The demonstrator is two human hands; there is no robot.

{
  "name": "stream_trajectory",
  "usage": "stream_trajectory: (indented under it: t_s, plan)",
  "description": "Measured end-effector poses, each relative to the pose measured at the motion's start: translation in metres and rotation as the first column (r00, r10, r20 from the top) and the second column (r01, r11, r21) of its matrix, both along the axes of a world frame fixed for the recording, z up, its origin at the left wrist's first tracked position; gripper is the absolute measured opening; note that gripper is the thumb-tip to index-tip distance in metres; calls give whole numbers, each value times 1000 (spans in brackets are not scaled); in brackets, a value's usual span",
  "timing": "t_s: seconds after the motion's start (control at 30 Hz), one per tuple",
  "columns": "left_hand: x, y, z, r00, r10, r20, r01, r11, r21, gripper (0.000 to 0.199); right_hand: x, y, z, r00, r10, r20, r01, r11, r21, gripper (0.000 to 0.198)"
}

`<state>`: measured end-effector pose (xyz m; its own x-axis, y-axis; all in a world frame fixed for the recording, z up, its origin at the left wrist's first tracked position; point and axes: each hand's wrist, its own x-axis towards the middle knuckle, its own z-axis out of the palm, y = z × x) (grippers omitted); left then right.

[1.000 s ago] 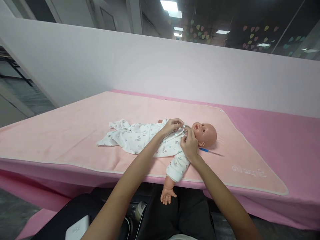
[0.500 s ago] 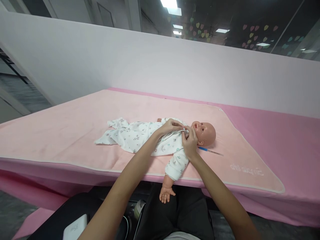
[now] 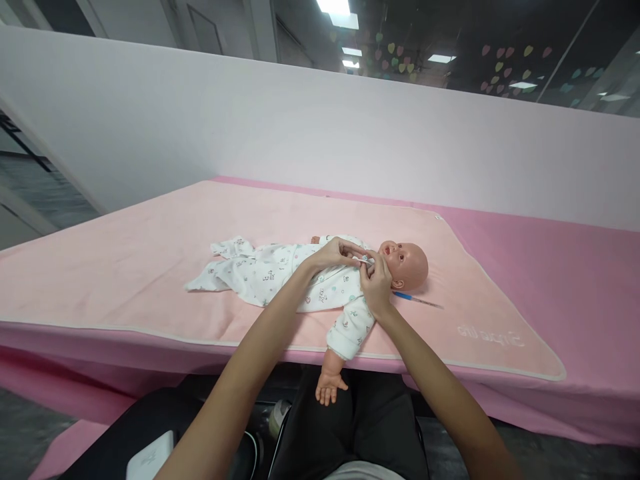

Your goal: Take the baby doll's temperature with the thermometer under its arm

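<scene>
A baby doll (image 3: 409, 265) lies on its back across a peach-coloured mat, its head to the right. It wears a white printed romper (image 3: 327, 295). My left hand (image 3: 340, 253) pinches the romper's edge at the upper chest, just below the neck. Close against it, my right hand (image 3: 376, 280) grips the same edge near the doll's chin. The fingers of both hands almost meet, and a small bit of white fabric shows between them. What exactly lies under the fingertips is hidden. One doll arm hangs over the table's front edge towards my lap.
A blue-handled thin tool (image 3: 415, 299) lies beside the doll's head. The mat (image 3: 125, 267) covers much of a pink-draped table (image 3: 565, 287). Behind stands a white partition (image 3: 300, 127). A white box-shaped device (image 3: 150, 457) is at lower left, by my legs.
Both hands stay at the romper's neckline, with slight finger movement; more of the white edge shows between them. The whole view has shifted a little.
</scene>
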<state>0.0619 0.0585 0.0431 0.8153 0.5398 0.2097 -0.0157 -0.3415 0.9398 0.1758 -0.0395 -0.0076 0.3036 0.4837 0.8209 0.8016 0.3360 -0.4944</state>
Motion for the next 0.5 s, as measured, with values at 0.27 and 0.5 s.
stream_trajectory:
  t_s: [0.27, 0.5]
  plan:
    - [2, -2, -2, 997, 70, 25, -68, 993, -94, 34, 1, -1, 1, 1000, 5, -7, -6, 1000, -19, 21]
    - [6, -2, -4, 986, 160, 53, -157, 986, -56, 28, -1, -1, 1, 996, 49, -74, -54, 997, -62, 24]
